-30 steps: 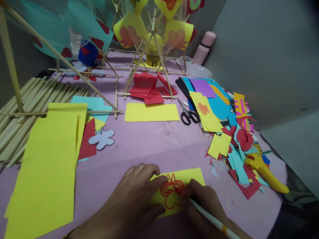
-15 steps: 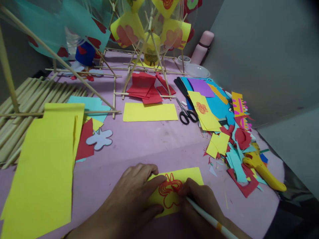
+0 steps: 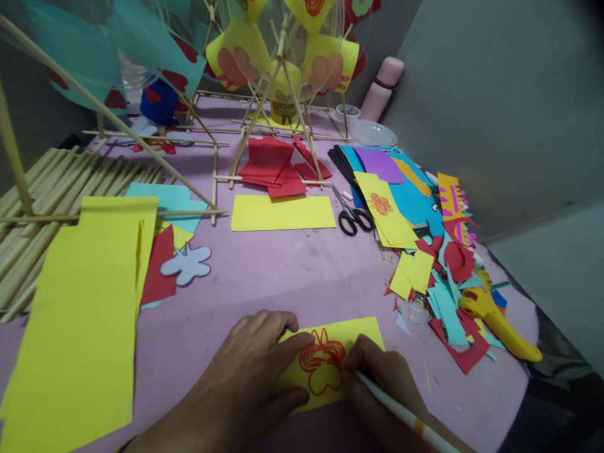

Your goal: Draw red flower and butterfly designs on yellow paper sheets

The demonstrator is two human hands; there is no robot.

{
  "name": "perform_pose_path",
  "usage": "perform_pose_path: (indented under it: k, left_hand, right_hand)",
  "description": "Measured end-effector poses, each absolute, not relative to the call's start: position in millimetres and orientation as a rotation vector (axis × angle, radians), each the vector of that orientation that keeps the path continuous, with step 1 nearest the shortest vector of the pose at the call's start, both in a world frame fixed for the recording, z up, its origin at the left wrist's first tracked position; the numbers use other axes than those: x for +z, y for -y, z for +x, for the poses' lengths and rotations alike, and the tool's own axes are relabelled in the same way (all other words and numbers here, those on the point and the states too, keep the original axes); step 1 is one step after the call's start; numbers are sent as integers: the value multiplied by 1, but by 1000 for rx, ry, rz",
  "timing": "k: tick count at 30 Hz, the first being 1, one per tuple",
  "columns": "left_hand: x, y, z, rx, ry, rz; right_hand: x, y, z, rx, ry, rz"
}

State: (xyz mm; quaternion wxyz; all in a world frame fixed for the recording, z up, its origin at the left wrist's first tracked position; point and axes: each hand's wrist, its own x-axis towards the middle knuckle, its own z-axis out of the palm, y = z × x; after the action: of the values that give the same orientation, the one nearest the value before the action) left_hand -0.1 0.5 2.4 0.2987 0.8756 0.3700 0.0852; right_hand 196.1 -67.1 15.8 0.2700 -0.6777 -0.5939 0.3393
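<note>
Card (image 3: 325, 371) — before scissors (image 3: 350, 212); sticks (image 3: 51, 189) left; paper scraps (image 3: 447, 308) right

Papercraft workspace: lilac-topped desk (image 3: 287, 274) near grey wall (image 3: 495, 119); whether in home, classroom or workshop, cannot tell. Signs: yellow card (image 3: 361, 330) with red butterfly drawing under white marker (image 3: 396, 407), stacked yellow paper sheets (image 3: 85, 327), scissors (image 3: 350, 214), heap of coloured offcuts (image 3: 443, 305), yellow tool (image 3: 503, 324), apparently glue gun, among them. Bundled wooden sticks (image 3: 61, 189) at left; stick frames (image 3: 282, 49) at back, carrying decorated paper panels (image 3: 346, 55).
</note>
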Motion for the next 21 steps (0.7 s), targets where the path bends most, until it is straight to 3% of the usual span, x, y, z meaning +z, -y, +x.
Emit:
perform_pose_path:
  k: [21]
  left_hand:
    - [-1, -1, 0, 249, -960, 2328]
  right_hand:
    - [13, 68, 200, 939, 1642, -1804]
